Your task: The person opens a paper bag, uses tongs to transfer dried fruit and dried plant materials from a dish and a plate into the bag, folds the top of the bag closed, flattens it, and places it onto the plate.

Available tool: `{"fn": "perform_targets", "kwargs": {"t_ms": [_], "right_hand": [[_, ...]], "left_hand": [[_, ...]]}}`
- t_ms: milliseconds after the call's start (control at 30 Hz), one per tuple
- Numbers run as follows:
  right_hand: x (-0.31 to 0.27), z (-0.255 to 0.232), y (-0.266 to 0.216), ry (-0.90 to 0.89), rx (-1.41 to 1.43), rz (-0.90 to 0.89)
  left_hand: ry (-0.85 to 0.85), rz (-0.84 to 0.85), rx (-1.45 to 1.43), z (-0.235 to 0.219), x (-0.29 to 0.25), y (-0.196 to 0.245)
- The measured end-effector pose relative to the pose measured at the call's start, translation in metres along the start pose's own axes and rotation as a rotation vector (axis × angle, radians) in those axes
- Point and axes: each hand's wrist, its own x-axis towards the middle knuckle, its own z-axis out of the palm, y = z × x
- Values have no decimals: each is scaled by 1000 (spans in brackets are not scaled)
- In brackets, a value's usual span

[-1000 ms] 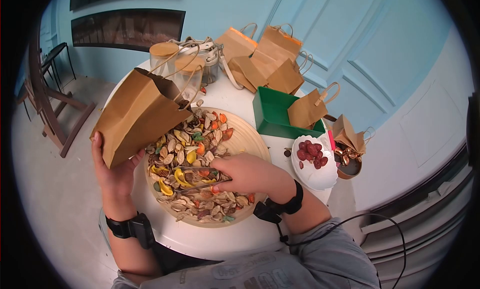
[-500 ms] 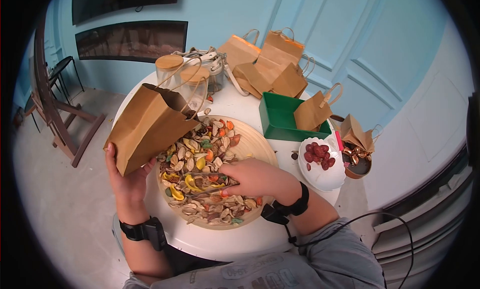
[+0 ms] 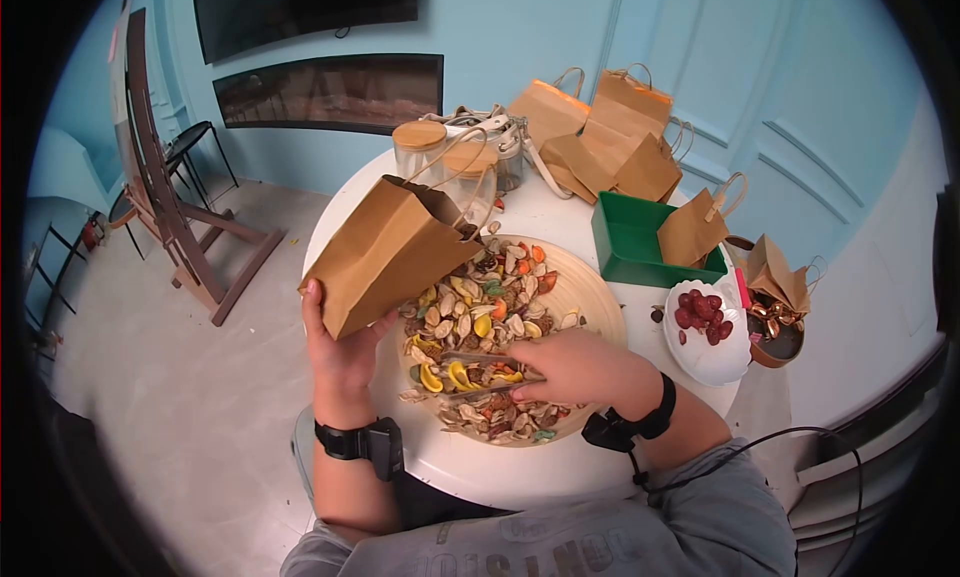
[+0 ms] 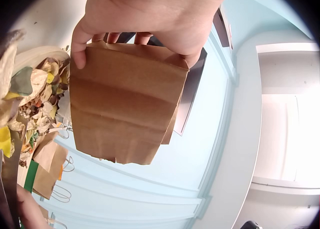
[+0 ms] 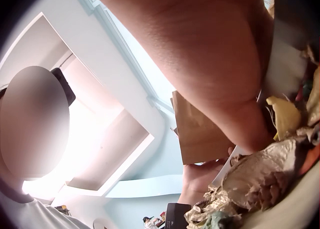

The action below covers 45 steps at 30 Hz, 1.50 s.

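Observation:
My left hand (image 3: 345, 362) grips the base of a brown paper bag (image 3: 390, 252), thumb on one side and fingers on the other. Tilted, the bag points its mouth toward the far side of a round wooden tray (image 3: 595, 287). Dried petals, yellow peel-like curls and orange pieces, a potpourri mix (image 3: 470, 322), cover much of the tray. Low over this mix, my right hand (image 3: 580, 372) holds metal tongs (image 3: 490, 388), their two flat arms spread around yellow and brown pieces. In the left wrist view the bag's flat bottom (image 4: 125, 99) faces the camera.
Behind the tray stand lidded glass jars (image 3: 418, 152) and several paper bags (image 3: 610, 127). A green box (image 3: 625, 252) with a small bag inside is at the right, near a white dish (image 3: 710, 357) of dark red fruit. A pot (image 3: 775, 347) sits beyond the dish.
The head view has swung left, so the whole scene sits farther right in the picture. Against the tray, both hands, the bag and the tongs keep nearly the same places.

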Motion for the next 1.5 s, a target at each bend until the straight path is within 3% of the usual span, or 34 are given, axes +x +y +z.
{"fn": "perform_targets", "kwargs": {"t_ms": [100, 333, 467, 567, 633, 733, 867, 1067, 1133, 1167, 1267, 1333, 1367, 1433, 1500], "right_hand": [[0, 1, 6, 3, -23, 145], [-7, -11, 12, 85, -62, 110], [-21, -33, 4, 161, 124, 83], [-28, -39, 6, 30, 161, -7], [-29, -35, 10, -212, 222, -177], [-26, -29, 8, -366, 166, -130], [-24, -30, 11, -363, 197, -110], [-23, -22, 18, -51, 47, -27], [-22, -18, 22, 140, -66, -20], [-23, -20, 20, 140, -66, -20], [-27, -33, 12, 68, 13, 20], [-29, -37, 12, -153, 150, -90], [-28, -34, 14, -153, 150, -89], [-27, -26, 21, -328, 171, -226], [-27, -25, 20, -346, 159, -191]], "left_hand": [[7, 21, 10, 3, -1, 0], [-31, 22, 23, 6, -4, 2], [-10, 14, 8, 7, -3, 2], [-23, 9, 12, 6, -2, 2], [-26, 11, 18, 5, -2, 2], [-31, 12, 23, 4, -2, 2], [-26, 4, 20, 3, -2, 2], [-14, 6, 8, 2, -1, 1], [-20, 4, 10, 3, -1, 1], [-25, 3, 12, 3, -2, 2], [-20, -2, 10, 4, -2, 2], [-19, -2, 11, 3, -2, 2], [-17, -2, 13, 3, -1, 2], [-13, 5, 21, 3, 0, 1], [-8, 13, 30, 2, 0, 1]]}}
